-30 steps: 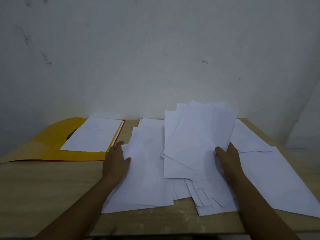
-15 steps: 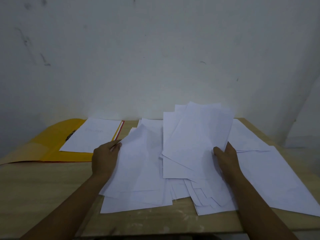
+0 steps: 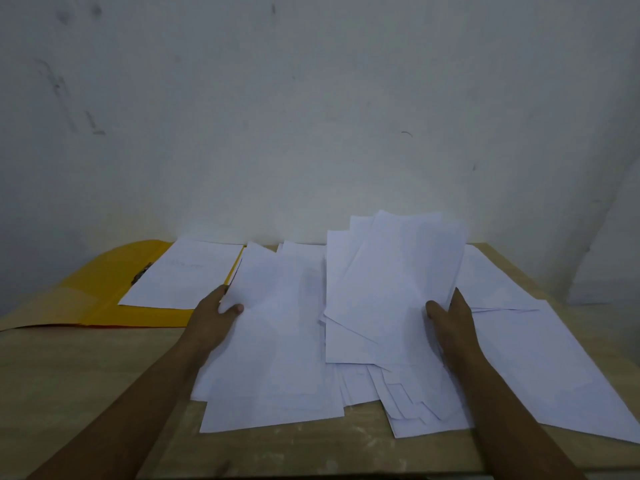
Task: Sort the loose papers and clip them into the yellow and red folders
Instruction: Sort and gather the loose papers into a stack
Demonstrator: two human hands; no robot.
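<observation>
Pale plaster wall [image 3: 311,116], scuffed with dark marks, behind a light wooden table [image 3: 86,393]; lighting dim, apparently overhead.

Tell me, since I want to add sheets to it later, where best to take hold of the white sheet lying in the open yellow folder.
Probably by its near right corner, coming from the right. The white sheet lies flat in the yellow folder, its left edge beside the dark metal clip, so that side seems fastened, while the right edge looks free to lift.
</observation>
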